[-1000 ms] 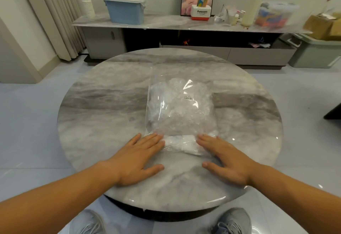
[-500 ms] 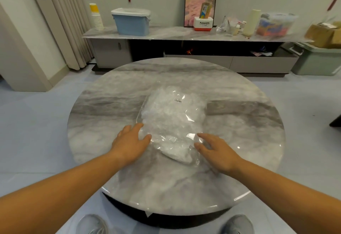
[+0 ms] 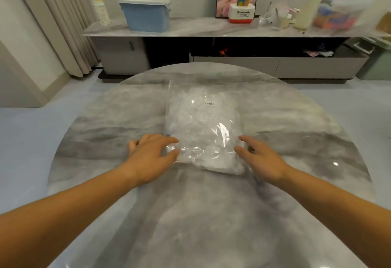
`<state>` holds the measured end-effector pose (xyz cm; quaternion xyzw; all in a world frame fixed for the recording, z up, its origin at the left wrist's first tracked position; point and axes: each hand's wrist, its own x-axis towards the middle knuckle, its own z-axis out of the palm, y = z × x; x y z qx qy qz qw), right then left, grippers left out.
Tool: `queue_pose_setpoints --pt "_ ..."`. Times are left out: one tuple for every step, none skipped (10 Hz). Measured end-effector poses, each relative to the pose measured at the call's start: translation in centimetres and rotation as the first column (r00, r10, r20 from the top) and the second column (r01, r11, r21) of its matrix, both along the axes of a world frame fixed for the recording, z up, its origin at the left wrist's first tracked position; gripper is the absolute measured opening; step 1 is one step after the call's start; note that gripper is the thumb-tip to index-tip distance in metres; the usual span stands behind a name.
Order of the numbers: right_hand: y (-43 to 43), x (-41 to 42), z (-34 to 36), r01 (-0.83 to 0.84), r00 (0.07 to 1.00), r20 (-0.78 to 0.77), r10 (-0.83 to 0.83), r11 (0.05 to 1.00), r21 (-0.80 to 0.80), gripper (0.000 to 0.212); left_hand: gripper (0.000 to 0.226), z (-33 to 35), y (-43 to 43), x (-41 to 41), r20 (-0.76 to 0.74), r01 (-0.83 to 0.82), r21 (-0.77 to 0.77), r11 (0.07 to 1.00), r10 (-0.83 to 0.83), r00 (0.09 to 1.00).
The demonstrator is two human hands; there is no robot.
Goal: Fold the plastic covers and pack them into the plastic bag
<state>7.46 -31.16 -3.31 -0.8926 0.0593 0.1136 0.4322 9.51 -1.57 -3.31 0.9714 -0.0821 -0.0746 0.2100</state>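
Head view:
- A round, grey-veined marble bench is seen from above; both bare forearms are extended over its near edge.
- A clear plastic bag is laid flat at the middle of the bench, with its long sides running from the near edge toward the far edge.
- The bag is filled with white, crumpled plastic covers; individual folds cannot be told apart through the film.
- A small printed label is fixed on the upper face of the bag, toward the far edge.
- The left hand is placed at the near left corner of the bag. Its fingers are spread and relaxed; thumb and forefinger are touching the bag's edge, and nothing is gripped.
- The right hand is placed at the near right corner of the bag. Its fingers are likewise loose and extended, with thumb and forefinger against the bag's side.
- Beyond the far edge, a low sideboard is set against the wall. A blue bin, a stack of paper cups and a red-and-white box are carried on it.
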Motion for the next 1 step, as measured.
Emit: queue_pose_setpoints --pt "-0.73 2.3 -0.63 -0.02 0.999 0.04 0.02 1.0 -0.022 0.05 0.044 -0.6 0.29 2.56 0.065 -0.096 -0.198 0.976 0.111 0.992"
